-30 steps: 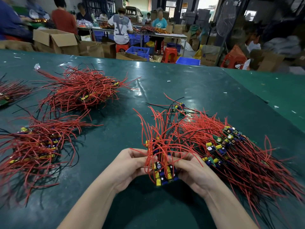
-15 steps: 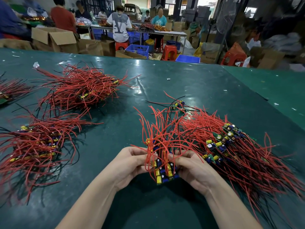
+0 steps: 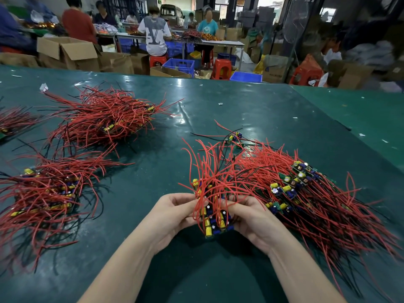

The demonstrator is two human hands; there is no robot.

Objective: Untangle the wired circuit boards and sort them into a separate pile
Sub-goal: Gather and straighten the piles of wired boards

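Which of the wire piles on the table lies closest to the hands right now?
The big pile just right of the right hand; its wires reach that hand. The two left piles, near and far, lie apart across bare mat.

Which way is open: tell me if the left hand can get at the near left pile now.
Probably not yet: the left hand grips the bunch of boards. Bare table lies between it and the near left pile.

Overhead light is glaring off the glossy dark green table cover, background workers are blurring, wide-angle edges are bending.
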